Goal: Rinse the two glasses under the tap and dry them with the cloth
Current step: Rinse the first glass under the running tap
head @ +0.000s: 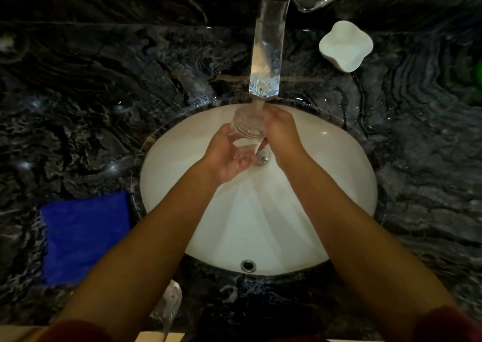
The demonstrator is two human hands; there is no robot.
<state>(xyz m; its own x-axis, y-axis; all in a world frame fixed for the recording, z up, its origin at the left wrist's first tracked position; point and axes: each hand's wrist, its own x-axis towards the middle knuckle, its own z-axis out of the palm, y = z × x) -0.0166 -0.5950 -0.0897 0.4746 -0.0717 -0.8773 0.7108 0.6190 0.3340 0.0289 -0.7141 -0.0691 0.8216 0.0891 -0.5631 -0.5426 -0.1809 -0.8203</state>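
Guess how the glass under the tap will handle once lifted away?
Probably slippery: the glass sits in running water, wet all over. Likely fragile, being clear and thin-looking. The left hand and right hand both hold it, which suits that.

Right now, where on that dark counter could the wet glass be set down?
Bare stone lies left of the sink, behind the blue cloth, and to the right, in front of the white dish. The near-left edge is crowded: a second glass stands by the cloth.
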